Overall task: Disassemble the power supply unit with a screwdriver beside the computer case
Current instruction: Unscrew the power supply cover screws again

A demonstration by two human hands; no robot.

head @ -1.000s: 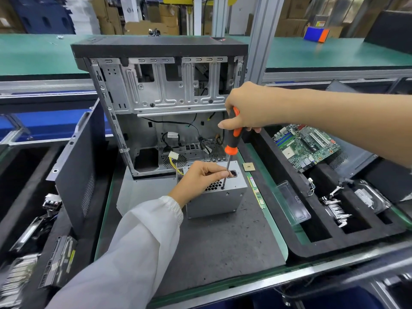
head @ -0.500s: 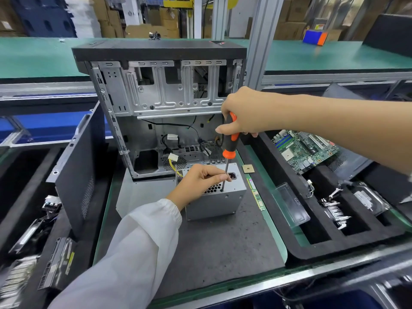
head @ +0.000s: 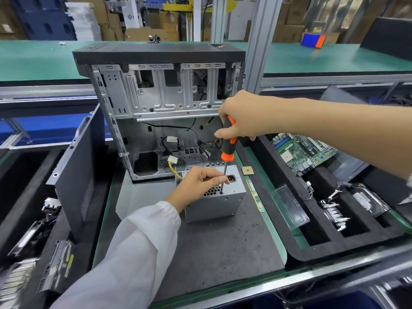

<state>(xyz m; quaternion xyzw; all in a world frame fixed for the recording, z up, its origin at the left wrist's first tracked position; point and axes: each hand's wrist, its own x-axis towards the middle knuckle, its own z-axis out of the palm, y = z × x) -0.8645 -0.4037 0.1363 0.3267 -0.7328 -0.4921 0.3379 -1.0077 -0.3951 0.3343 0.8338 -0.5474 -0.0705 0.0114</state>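
- Head view: the power supply unit (head: 215, 199), a gray metal box, sits on a dark mat (head: 211, 248) on the bench (head: 276, 219), right in front of the open computer case (head: 165, 112).
- The left hand (head: 198, 184) rests on top of the power supply unit. Its grip is closed, thumb and fingers pinching the thin metal shaft of the screwdriver (head: 227, 146).
- The right hand (head: 239, 115) is above the power supply unit, its grip wrapped tight around the black and orange handle.
- The screwdriver stands nearly straight up. Its tip touches the top of the power supply unit, beside the honeycomb holes.
- A small square chip (head: 247, 170) lies just right of the power supply unit.
- A green circuit board (head: 301, 152) lies in a black foam tray (head: 334, 248), farther right of the power supply unit.
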